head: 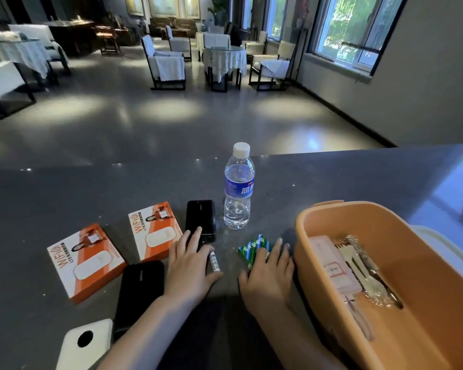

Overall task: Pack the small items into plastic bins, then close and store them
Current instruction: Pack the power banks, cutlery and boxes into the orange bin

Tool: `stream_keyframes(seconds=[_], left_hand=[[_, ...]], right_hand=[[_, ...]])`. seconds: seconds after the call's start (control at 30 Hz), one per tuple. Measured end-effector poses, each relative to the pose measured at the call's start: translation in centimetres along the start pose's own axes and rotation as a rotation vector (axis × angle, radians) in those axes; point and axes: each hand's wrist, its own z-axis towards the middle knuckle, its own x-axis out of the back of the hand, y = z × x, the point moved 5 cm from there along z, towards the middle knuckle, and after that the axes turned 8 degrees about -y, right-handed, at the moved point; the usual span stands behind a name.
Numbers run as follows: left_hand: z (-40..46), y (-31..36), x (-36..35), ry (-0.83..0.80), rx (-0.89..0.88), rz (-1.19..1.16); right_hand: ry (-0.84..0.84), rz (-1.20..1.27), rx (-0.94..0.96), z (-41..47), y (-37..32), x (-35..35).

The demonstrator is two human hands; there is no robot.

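Observation:
On the dark grey counter (318,177), my left hand (189,265) lies flat with straight fingers over the near end of a black power bank (200,217). A small white tube (215,261) lies beside its thumb. My right hand (269,273) rests with straight fingers on a green and blue packet (253,248). To the right stands an open orange plastic bin (422,316), holding a pink case (332,260) and plastic cutlery (364,273). Two orange WiFi boxes (84,260) (153,231) and a second black power bank (142,292) lie to the left.
A water bottle (238,188) stands upright behind the hands. A white device (87,343) lies at the near left edge. A white lid edge (444,244) shows behind the bin. Beyond the counter is a hall with covered tables and chairs.

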Motion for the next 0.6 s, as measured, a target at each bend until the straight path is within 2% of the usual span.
stream_keyframes(seconds=[0.17, 0.27, 0.37, 0.47, 0.6], left_hand=[[-1.7, 1.2, -0.9, 0.018, 0.018, -0.135], [-2.9, 2.1, -0.4, 0.063, 0.093, -0.207], [-3.8, 3.1, 1.1, 0.114, 0.153, -0.315], [-4.5, 5.3, 3.1, 0.182, 0.126, -0.415], [-5.1, 9.7, 5.9, 0.283, -0.014, -0.669]], right_hand=[[0.002, 0.021, 0.039, -1.4, 0.7, 1.4], [-0.026, 0.196, 0.109, -3.4, 0.6, 3.4], [0.003, 0.401, 0.273, -6.6, 0.0, 7.3], [0.156, 0.524, 0.411, -9.3, 0.9, 12.3], [0.415, 0.482, 0.313, -8.2, 7.5, 17.3]])
